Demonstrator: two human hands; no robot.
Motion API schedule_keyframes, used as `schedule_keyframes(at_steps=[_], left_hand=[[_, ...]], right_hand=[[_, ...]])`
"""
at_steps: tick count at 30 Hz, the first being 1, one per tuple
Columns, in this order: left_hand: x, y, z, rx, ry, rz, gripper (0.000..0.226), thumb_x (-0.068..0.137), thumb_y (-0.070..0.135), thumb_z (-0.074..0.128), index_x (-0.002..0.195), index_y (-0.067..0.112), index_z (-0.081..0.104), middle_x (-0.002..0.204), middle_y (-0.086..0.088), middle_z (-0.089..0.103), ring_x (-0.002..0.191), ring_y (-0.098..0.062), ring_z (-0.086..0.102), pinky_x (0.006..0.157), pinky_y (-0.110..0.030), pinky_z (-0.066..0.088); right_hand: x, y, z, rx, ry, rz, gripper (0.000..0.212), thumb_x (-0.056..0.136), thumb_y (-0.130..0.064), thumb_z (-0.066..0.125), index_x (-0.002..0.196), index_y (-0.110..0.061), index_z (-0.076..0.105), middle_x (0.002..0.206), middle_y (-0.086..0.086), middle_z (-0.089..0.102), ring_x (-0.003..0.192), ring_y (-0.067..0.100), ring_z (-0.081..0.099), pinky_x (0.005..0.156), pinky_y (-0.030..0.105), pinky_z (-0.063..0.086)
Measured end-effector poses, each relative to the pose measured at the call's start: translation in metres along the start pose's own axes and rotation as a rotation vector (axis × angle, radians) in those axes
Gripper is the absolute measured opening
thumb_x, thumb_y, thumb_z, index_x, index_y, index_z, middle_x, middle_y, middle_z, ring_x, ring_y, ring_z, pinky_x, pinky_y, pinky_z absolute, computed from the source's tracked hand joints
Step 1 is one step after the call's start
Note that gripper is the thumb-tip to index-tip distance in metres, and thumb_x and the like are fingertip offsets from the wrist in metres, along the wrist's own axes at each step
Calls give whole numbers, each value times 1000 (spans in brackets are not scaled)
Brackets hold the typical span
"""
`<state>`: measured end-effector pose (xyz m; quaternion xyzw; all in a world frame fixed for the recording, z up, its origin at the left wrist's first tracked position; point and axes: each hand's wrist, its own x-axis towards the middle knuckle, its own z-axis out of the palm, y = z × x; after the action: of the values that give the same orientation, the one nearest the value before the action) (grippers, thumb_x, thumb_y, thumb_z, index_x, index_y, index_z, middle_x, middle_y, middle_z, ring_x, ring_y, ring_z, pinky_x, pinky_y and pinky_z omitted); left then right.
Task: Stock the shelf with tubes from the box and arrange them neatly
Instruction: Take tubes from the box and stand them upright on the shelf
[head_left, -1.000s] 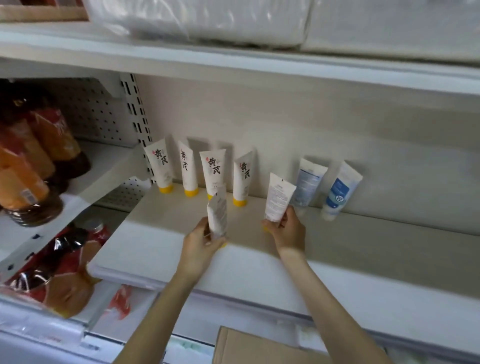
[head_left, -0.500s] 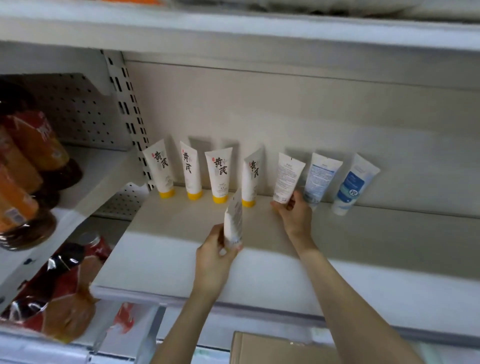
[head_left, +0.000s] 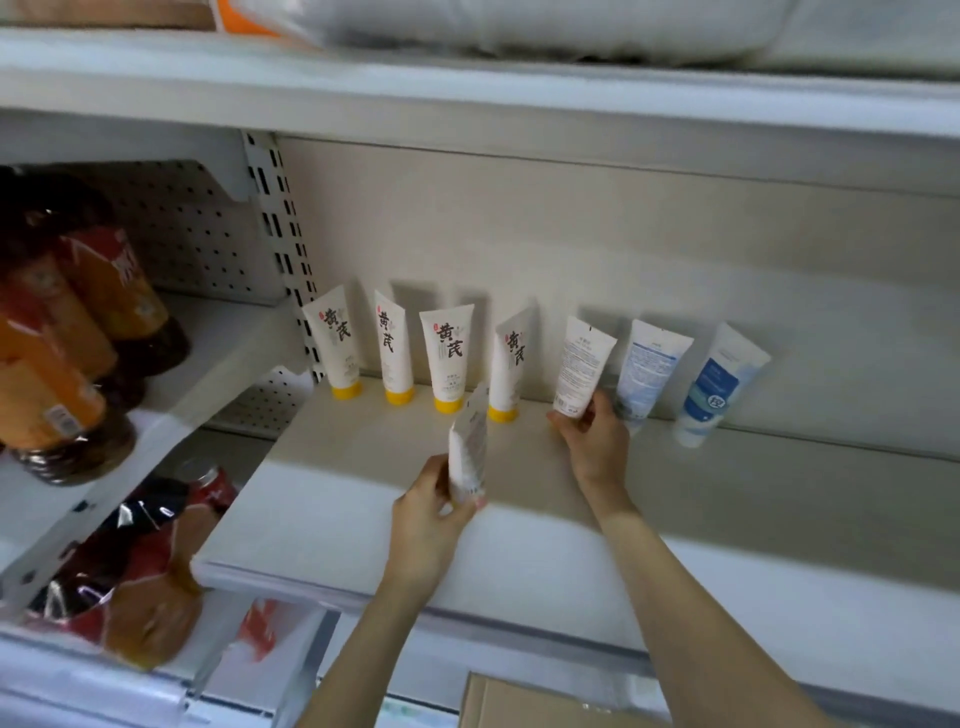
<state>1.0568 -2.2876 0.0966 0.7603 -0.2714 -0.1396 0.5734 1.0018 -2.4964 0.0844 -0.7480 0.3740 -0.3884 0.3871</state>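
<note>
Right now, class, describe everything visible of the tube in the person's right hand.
The tube is white, seemingly soft plastic, with fine grey print facing the camera. Its flat crimped end is up, tilted rightward; its cap end is hidden by the right hand, which grips it low down. It is fifth in the back row along the shelf, between a yellow-capped tube and a blue-printed tube.
</note>
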Motion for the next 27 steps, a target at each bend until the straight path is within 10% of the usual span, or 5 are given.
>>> schedule_keyframes(at_steps=[8,14,18,22,27], left_hand=[[2,7,-2,-1,-13,-49,28,72,10,76,92,18,59,85,0,70,84,-24,63,75,-35,50],[8,19,-19,91,-138,-11,29,73,10,76,96,14,58,90,-1,68,87,-21,63,68,-24,48],[11,18,-36,58,-177,-46,33,71,12,78,98,11,61,94,-1,70,90,-20,65,76,-30,54],[16,15,-56,-104,-186,-79,34,70,-1,77,99,8,61,92,-5,70,82,-19,65,75,-27,55],[36,2,-98,-199,-205,-50,33,68,1,78,95,14,67,83,-1,72,74,-11,63,67,-24,54]], right_hand=[[-7,-7,-4,50,-53,49,29,80,-20,72,104,-7,60,99,11,68,92,26,63,73,25,40],[-50,-41,-38,238,-34,200,17,91,-8,57,107,-6,64,101,4,63,95,16,61,68,13,37],[-77,-82,-50,458,-260,145,23,87,11,55,104,-1,64,90,-6,71,77,-8,65,76,10,47],[-90,-129,-25,344,-546,50,42,78,-4,72,117,-12,59,112,-4,65,100,1,63,85,14,47],[-100,-159,36,305,-527,35,50,68,-3,81,106,-27,60,103,-10,67,90,-2,64,80,15,49]])
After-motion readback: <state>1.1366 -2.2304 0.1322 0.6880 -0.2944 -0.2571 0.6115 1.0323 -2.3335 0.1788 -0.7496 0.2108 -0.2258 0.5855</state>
